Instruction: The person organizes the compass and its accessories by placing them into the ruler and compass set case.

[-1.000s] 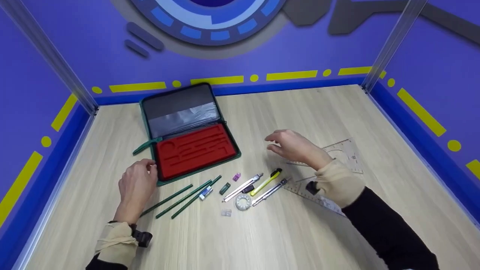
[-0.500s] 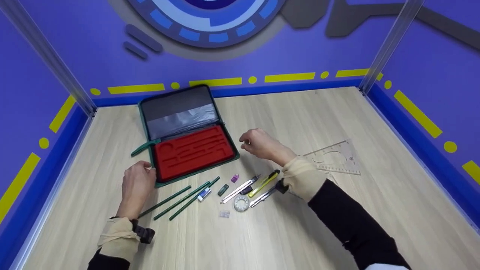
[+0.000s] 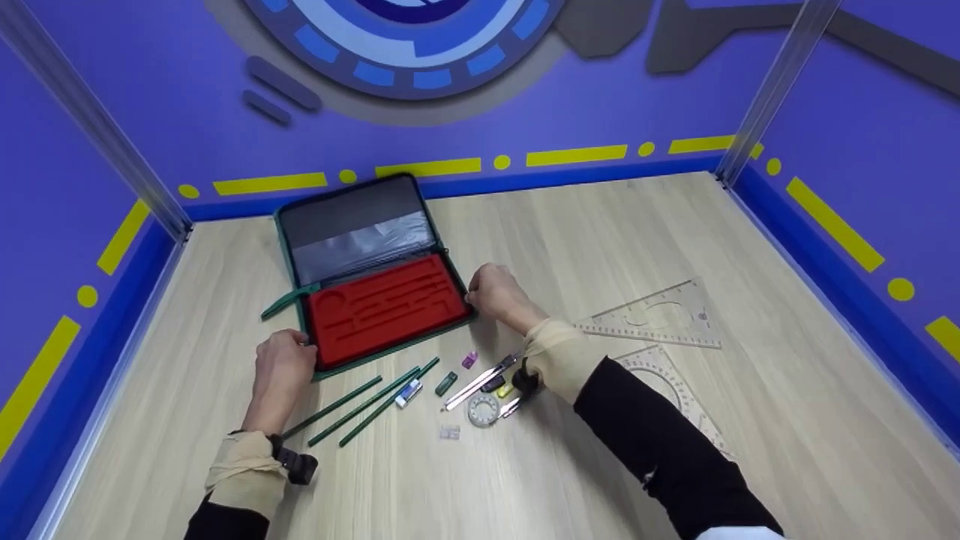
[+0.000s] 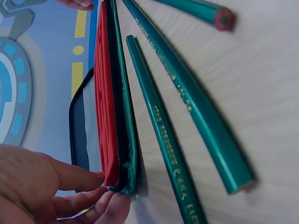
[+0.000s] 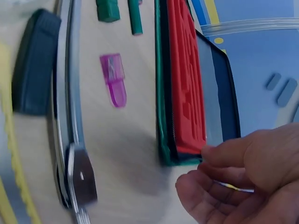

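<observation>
Left hand (image 3: 283, 361) has its fingers (image 4: 100, 205) curled round the near-left corner of the open green zip case with the red foam insert (image 3: 382, 301), thumb on top, fingertips under the edge. Right hand (image 3: 496, 291) is at the case's right corner, thumb and fingers (image 5: 205, 196) narrowed on that edge, looks like a pinch. The case lies flat on the light wood desk (image 3: 570, 465), toward the far left, lid open away from the person. Just near of it: three green pencils (image 3: 360, 401), a small pink plastic piece (image 3: 470, 359), a silver compass (image 3: 480, 373), a roll of clear tape (image 3: 484, 409). Two clear plastic set squares (image 3: 660, 315) sit well to the right.
</observation>
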`<action>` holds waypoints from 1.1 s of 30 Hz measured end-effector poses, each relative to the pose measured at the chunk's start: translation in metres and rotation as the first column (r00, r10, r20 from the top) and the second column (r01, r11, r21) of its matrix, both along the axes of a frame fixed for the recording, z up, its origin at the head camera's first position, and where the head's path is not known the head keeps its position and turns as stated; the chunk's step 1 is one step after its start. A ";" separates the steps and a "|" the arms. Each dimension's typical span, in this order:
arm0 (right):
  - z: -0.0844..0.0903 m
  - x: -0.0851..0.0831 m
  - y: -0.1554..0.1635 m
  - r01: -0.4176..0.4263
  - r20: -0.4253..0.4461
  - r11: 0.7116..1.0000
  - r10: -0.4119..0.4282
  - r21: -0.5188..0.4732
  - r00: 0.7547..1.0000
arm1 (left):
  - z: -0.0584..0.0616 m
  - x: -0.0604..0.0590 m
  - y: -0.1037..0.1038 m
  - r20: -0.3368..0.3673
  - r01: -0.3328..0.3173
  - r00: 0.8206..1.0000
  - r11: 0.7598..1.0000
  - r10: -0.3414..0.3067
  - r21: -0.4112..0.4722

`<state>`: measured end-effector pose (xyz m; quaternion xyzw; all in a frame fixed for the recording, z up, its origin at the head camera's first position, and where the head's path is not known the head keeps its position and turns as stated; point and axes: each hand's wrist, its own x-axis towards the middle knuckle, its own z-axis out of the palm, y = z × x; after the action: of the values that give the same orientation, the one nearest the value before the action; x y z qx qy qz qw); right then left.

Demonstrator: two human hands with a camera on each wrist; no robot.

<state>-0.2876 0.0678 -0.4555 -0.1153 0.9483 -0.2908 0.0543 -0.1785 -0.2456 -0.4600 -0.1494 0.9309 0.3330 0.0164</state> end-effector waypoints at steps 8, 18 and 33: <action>-0.008 -0.002 -0.011 0.052 0.098 0.998 -0.055 0.038 0.994 | -0.006 -0.003 -0.004 -0.002 0.006 1.000 1.000 -0.006 -0.002; -0.012 -0.005 -0.011 0.093 0.091 0.996 -0.094 0.010 0.991 | -0.008 -0.003 -0.005 -0.015 0.003 1.000 1.000 -0.003 0.003; -0.010 -0.006 -0.002 0.114 0.095 0.992 -0.120 0.062 0.988 | -0.008 -0.011 0.009 -0.042 0.045 0.998 0.999 -0.045 0.007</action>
<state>-0.2937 0.0658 -0.4659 -0.0434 0.9574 -0.2720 0.0870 -0.1897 -0.2368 -0.4684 -0.1214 0.9328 0.3393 0.0050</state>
